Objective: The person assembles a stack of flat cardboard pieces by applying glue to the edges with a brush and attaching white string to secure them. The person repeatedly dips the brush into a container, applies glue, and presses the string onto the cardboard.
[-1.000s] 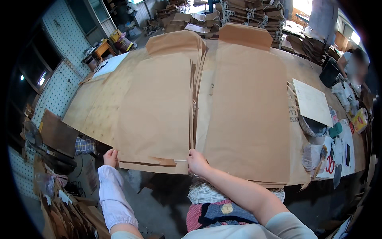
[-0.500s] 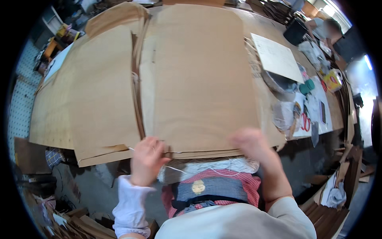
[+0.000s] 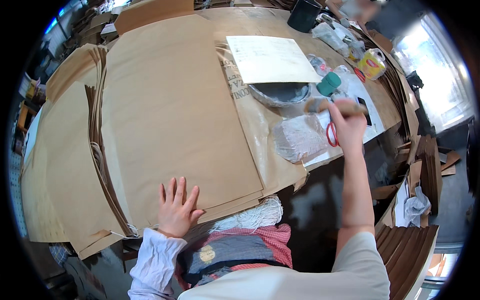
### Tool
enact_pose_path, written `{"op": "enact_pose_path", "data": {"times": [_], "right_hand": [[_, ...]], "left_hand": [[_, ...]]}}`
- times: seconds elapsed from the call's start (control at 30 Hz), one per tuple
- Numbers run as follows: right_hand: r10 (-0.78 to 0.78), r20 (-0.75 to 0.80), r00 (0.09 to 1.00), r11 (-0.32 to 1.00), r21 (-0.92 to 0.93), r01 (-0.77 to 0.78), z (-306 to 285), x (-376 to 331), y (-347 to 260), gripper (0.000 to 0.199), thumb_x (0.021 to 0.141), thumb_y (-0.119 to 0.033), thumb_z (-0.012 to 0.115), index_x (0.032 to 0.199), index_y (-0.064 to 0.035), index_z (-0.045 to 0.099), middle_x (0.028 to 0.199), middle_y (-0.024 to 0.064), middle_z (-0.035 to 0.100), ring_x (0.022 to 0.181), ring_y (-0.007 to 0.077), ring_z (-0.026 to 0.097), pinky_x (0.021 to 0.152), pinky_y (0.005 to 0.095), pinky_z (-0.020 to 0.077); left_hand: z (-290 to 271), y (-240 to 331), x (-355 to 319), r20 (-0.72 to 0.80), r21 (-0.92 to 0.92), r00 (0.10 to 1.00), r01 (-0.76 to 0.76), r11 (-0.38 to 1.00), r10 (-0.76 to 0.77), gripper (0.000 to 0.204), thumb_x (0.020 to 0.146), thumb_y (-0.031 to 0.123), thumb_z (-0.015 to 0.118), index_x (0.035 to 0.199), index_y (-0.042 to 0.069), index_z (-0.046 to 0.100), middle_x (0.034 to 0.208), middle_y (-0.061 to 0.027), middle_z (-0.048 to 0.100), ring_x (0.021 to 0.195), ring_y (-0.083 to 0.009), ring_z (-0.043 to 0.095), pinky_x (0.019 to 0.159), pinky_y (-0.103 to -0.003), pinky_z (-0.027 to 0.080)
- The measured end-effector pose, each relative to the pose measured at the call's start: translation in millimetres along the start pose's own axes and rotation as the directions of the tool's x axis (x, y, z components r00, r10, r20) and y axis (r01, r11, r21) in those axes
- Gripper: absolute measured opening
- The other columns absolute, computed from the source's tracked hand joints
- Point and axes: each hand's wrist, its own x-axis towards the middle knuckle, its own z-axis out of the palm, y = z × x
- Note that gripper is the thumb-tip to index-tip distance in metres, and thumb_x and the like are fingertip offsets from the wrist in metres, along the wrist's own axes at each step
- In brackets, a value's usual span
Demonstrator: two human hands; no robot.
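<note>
Left hand [image 3: 176, 207]: laid flat and open, fingers spread, on the near edge of the top brown paper sheet [image 3: 175, 115]. The sheet is stacked on further brown sheets fanned out to the left, all carried by the wide surface [image 3: 380, 95].

Right hand [image 3: 347, 125]: raised over the right part of the surface, closed around the wooden handle of a brush [image 3: 325, 105]. The bristle end is pointed left, just beside a shallow grey bowl [image 3: 281, 93].

A white paper sheet [image 3: 270, 58] is seen lying partly over the far rim of the bowl. A teal cap-shaped object [image 3: 328, 83] stands close to the brush. Red-handled scissors [image 3: 332, 135] are partly hidden behind the right hand. A clear plastic-wrapped pad [image 3: 299, 137] lies near the surface's front edge, below the bowl. A yellow container [image 3: 372, 64] is noted farther right, a dark bucket [image 3: 304, 15] at the far edge.

A bundle of white string [image 3: 255, 217] hangs off the front edge, just right of the left hand. Stacks of folded brown cardboard [image 3: 407, 250] are seen on the floor at lower right.
</note>
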Motion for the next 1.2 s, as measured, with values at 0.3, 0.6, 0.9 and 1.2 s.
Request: {"op": "enact_pose_path", "data": {"times": [0.3,0.6,0.9,1.2], "right_hand": [[0.114,-0.026,0.993,0.972,-0.204,-0.117,71,66,43,0.032,0.080,-0.025,0.070,0.079,0.0058,0.061,0.066,0.0136,0.065,0.053,0.0146,0.062,0.052,0.0305,0.0479],[0.166,0.090,0.982,0.959,-0.245,-0.140,62,73,34,0.038,0.079,-0.029,0.066,0.078,0.0082,0.059,0.063,0.0203,0.063,0.064,0.0321,0.066,0.063,0.0374,0.0518],[0.091,0.101,0.991,0.907,0.402,-0.125,46,-13,-69,0.005,0.081,-0.010,0.062,0.083,-0.0061,0.060,0.077,-0.0028,0.055,0.068,0.0080,0.050,0.059,0.0256,0.0408],[-0.470,0.639,0.609,0.854,0.504,0.130,142,-161,-198,0.018,0.072,-0.002,0.071,0.090,-0.0031,0.067,0.067,0.0080,0.058,0.057,0.0210,0.054,0.051,0.0294,0.0428]], "left_hand": [[-7,31,-66,-0.038,-0.411,0.995,-0.096,0.907,0.088,0.030,0.079,0.031,0.065,0.095,0.006,0.066,0.093,-0.0122,0.062,0.080,-0.0316,0.060,0.068,-0.044,0.047],[71,11,-112,0.062,-0.326,0.991,0.133,0.936,-0.119,0.008,0.069,0.012,0.066,0.075,0.009,0.064,0.074,-0.0083,0.061,0.068,-0.0294,0.061,0.059,-0.043,0.048],[-14,22,-120,0.286,-0.802,0.885,0.430,0.415,-0.366,0.002,0.080,0.001,0.058,0.081,-0.001,0.058,0.081,-0.0155,0.060,0.078,-0.0342,0.059,0.067,-0.040,0.047],[-40,-5,-147,0.243,-0.778,0.828,0.478,0.409,-0.505,0.007,0.078,0.001,0.061,0.083,0.002,0.056,0.080,-0.0152,0.058,0.063,-0.0301,0.057,0.059,-0.038,0.046]]}}
